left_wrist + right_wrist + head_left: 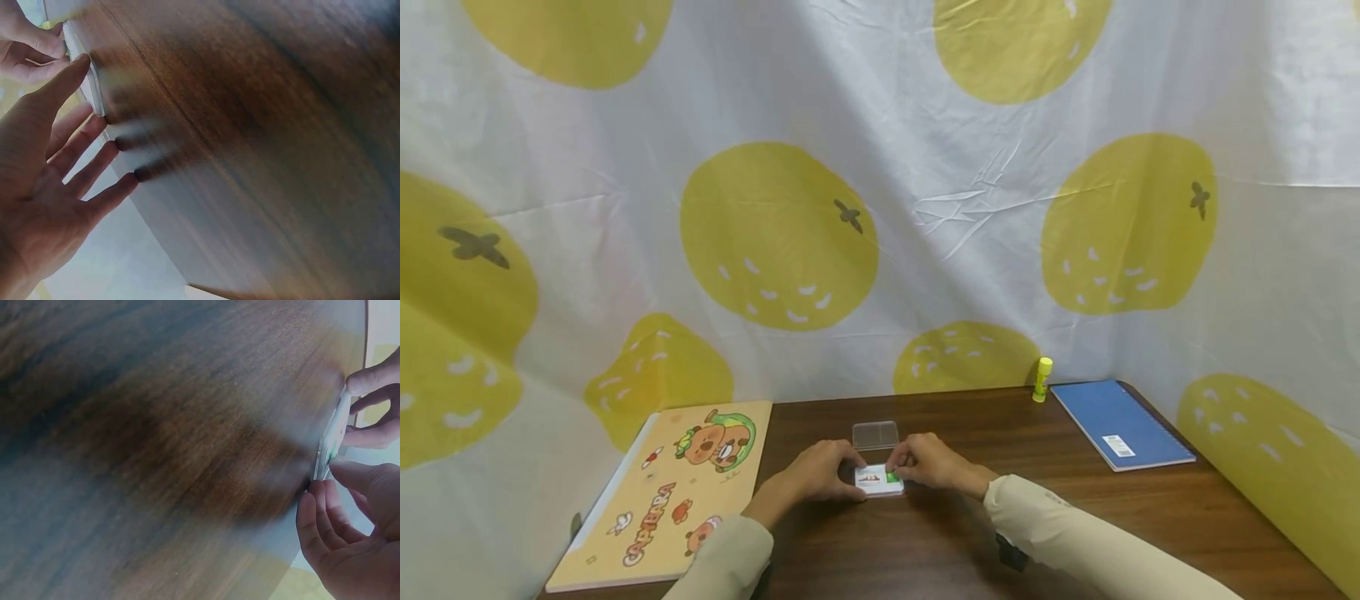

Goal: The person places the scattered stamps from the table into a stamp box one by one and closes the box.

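Observation:
A small flat white case [880, 482] with printed white and green faces lies on the brown table between both hands. My left hand [826, 472] holds its left end, thumb on the near edge, index finger at the far side; its other fingers spread out in the left wrist view. At the right end, my right hand [931, 461] pinches at the small green piece [892, 477], which its fingers partly cover. In the right wrist view, the right thumb [359, 475] sits over the green patch, fingertips close beside the case end. Just behind lies a clear plastic lid [875, 435].
A yellow capybara-print board [662, 500] lies at the left. On the right are a blue notebook [1120, 421] and, farther back, an upright yellow glue stick [1042, 380]. A fruit-print curtain [910, 267] hangs around the back and sides of the table.

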{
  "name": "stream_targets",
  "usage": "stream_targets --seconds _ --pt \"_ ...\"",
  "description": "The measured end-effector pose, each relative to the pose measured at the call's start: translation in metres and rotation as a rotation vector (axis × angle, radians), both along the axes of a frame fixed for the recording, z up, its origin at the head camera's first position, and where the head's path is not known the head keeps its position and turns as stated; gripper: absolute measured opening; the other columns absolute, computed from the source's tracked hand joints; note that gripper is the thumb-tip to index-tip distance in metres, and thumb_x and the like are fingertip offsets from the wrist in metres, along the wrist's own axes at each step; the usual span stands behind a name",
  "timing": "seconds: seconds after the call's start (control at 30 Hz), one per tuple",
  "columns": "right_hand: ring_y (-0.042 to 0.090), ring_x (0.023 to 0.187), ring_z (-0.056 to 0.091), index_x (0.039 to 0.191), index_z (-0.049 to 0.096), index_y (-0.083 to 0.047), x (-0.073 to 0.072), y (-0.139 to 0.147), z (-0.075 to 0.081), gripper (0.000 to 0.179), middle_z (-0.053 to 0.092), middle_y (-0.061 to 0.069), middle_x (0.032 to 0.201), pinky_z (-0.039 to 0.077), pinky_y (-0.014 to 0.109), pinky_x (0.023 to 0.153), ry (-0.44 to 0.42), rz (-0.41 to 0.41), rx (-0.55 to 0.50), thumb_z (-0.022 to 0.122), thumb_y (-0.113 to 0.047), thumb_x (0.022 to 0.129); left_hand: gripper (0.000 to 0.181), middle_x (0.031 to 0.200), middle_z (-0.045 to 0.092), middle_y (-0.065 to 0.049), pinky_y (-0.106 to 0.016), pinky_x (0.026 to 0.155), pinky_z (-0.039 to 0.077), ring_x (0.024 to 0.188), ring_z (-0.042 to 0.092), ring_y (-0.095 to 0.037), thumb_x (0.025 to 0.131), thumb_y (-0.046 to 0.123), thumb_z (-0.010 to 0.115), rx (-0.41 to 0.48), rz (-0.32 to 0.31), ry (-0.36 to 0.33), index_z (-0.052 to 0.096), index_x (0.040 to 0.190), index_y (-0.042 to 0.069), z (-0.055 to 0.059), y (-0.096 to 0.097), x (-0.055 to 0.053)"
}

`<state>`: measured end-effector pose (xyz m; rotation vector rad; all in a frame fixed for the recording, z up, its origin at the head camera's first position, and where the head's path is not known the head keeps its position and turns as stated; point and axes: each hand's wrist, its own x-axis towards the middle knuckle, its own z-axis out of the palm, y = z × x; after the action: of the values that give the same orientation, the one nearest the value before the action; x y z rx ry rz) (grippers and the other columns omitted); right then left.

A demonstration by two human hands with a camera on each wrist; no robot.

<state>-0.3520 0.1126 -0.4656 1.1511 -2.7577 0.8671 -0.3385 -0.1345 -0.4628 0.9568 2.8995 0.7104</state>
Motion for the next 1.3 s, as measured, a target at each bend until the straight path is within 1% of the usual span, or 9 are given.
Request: stream_targets --seconds 0.2,0.37,0.5,0.63,0.73,0.87,1.03,1.2,1.3 --pt "0.006 0.078 0.063 0.097 0.079 -0.006 -0.003 0.003 0.0 0.008 0.074 0.002 0.086 0.053 0.023 0.071 0.02 0.001 -0.004 0.076 -0.002 0.091 0.052 0.111 0.075 -0.008 -0.045 0.096 0.054 0.107 0.068 -0.024 0.082 0.038 0.089 0.028 -0.013 -0.028 0.074 0.117 0.003 0.0 -0.002 -0.003" --pt "0.01 0.078 0.067 0.096 0.078 -0.005 -0.005 0.009 0.0 0.01 0.074 0.004 0.085 0.055 0.024 0.071 0.035 -0.001 -0.02 0.077 0.001 0.089 0.046 0.119 0.073 -0.014 -0.049 0.099 0.054 0.113 0.068 -0.029 0.09 0.033 0.082 0.104 -0.016 -0.052 0.072 0.121 0.0 0.001 -0.01 -0.006" --pt "0.016 0.082 0.069 0.099 0.077 -0.002 -0.009 0.015 -0.002 0.01 0.076 0.006 0.089 0.057 0.027 0.073 0.019 -0.011 -0.035 0.076 0.001 0.09 0.04 0.118 0.072 -0.015 -0.051 0.097 0.054 0.112 0.068 -0.032 0.092 0.026 0.08 0.117 -0.005 -0.026 0.072 0.12 -0.001 0.001 -0.02 -0.009" --pt "0.02 0.085 0.07 0.101 0.076 -0.001 -0.016 0.022 -0.004 0.011 0.075 0.007 0.091 0.058 0.03 0.076 0.039 -0.045 -0.038 0.076 0.0 0.091 0.04 0.117 0.072 -0.018 -0.053 0.096 0.054 0.112 0.067 -0.036 0.092 0.023 0.08 0.102 0.003 0.026 0.071 0.119 -0.004 0.001 -0.025 -0.016" --pt "0.024 0.087 0.07 0.104 0.075 0.0 -0.024 0.024 -0.005 0.014 0.074 0.008 0.092 0.057 0.034 0.078 0.077 -0.073 -0.031 0.077 -0.002 0.09 0.043 0.119 0.071 -0.021 -0.053 0.099 0.052 0.115 0.066 -0.039 0.091 0.021 0.081 0.096 0.036 0.046 0.069 0.121 -0.006 0.001 -0.025 -0.023" --pt "0.033 0.099 0.069 0.113 0.071 0.004 -0.034 0.023 -0.007 0.026 0.073 0.016 0.104 0.057 0.044 0.088 0.101 -0.109 -0.03 0.079 -0.004 0.089 0.047 0.123 0.069 -0.021 -0.053 0.101 0.051 0.117 0.065 -0.038 0.089 0.021 0.083 0.088 0.097 0.039 0.067 0.125 -0.006 -0.001 -0.021 -0.033" --pt "0.04 0.116 0.066 0.125 0.065 0.01 -0.042 0.017 -0.009 0.045 0.069 0.024 0.122 0.052 0.052 0.1 0.054 -0.139 -0.032 0.083 -0.008 0.087 0.049 0.126 0.069 -0.018 -0.053 0.105 0.049 0.123 0.063 -0.037 0.088 0.023 0.085 0.071 0.145 0.041 0.068 0.126 -0.002 -0.005 -0.015 -0.042" --pt "0.041 0.119 0.065 0.131 0.062 0.01 -0.049 0.008 -0.01 0.055 0.068 0.025 0.127 0.051 0.053 0.101 0.022 -0.138 -0.011 0.085 -0.013 0.086 0.05 0.13 0.068 -0.015 -0.052 0.107 0.048 0.127 0.061 -0.035 0.088 0.027 0.084 0.053 0.199 0.04 0.069 0.129 0.003 -0.01 -0.009 -0.049" --pt "0.041 0.12 0.064 0.133 0.062 0.008 -0.055 0.006 -0.012 0.057 0.067 0.025 0.129 0.051 0.053 0.102 0.015 -0.132 0.008 0.085 -0.015 0.087 0.051 0.131 0.068 -0.015 -0.052 0.106 0.048 0.126 0.061 -0.035 0.088 0.028 0.085 0.047 0.205 0.042 0.068 0.13 0.004 -0.011 -0.004 -0.052"
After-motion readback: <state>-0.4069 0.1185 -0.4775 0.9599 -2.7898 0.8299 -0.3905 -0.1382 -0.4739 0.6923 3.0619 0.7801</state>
